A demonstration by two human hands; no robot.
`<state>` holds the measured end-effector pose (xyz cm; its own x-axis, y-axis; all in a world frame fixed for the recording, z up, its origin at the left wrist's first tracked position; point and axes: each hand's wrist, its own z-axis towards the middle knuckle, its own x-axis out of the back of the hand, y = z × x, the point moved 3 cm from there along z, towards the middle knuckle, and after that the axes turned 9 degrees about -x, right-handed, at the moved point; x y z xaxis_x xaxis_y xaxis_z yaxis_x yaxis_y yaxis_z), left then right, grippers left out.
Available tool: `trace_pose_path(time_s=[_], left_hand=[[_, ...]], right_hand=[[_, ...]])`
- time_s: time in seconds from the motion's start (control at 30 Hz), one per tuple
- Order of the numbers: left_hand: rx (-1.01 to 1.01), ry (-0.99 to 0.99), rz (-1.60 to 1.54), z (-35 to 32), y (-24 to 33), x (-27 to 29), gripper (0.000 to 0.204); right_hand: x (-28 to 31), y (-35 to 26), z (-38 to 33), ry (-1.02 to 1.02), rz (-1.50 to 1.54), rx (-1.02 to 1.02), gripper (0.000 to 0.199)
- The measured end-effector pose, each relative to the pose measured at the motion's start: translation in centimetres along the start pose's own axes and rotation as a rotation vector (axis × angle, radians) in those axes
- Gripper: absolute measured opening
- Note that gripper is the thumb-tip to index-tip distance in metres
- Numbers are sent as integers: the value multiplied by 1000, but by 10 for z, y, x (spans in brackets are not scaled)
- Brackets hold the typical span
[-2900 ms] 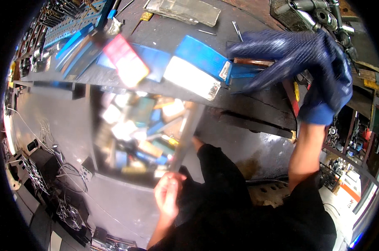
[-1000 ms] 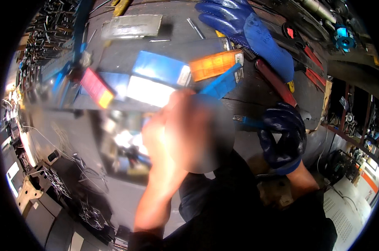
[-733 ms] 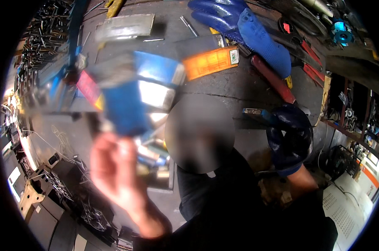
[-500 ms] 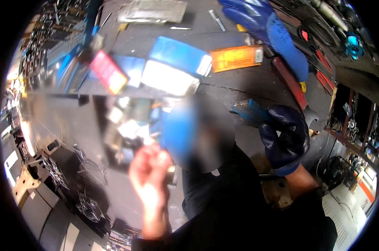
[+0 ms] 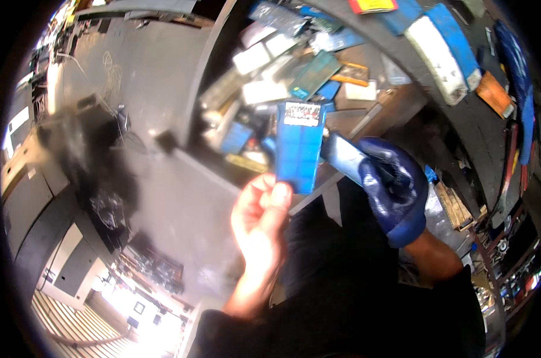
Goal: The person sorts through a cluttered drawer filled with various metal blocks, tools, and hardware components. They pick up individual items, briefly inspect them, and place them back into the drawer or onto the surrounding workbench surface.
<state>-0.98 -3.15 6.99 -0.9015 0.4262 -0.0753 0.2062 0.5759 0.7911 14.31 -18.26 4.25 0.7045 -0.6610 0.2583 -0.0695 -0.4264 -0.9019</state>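
My bare left hand [image 5: 263,212] pinches the lower edge of a flat blue box [image 5: 298,152] between thumb and fingers. The box stands up in front of me, with a white printed label near its top. Close to its right side, my right hand [image 5: 396,185], in a dark blue coated glove, is closed around a narrow light-blue box [image 5: 346,158]. One end of that box sticks out toward the blue box; the rest is hidden in the glove. Both hands are over the near side of an open drawer [image 5: 208,77] crowded with small boxes, among them a teal box [image 5: 315,74].
On the bench top [image 5: 396,51] beyond lie a blue-and-white box [image 5: 437,56], an orange box [image 5: 495,94], a blue glove [image 5: 517,77] and a red-handled tool [image 5: 505,170]. A grey panel [image 5: 157,77] lies left of the drawer. Shelves with metal parts [image 5: 509,250] stand at right.
My view has turned, bringing the drawer into the middle and shifting the bench top to the upper right. The blue box at my left hand now shows clearly, close to the one in my right.
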Motion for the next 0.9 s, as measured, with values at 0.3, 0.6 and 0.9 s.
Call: trace_pose_path(time_s=[0.3, 0.6, 0.9], left_hand=[[53, -130, 18, 5, -6, 29, 15], [102, -140, -173, 13, -24, 49, 16], [29, -63, -83, 10, -37, 53, 13]], right_hand=[[-39, -32, 52, -175, -35, 206, 49], [-31, -9, 36, -337, 159, -127, 25], [-12, -2, 42, -55, 214, -193, 32]])
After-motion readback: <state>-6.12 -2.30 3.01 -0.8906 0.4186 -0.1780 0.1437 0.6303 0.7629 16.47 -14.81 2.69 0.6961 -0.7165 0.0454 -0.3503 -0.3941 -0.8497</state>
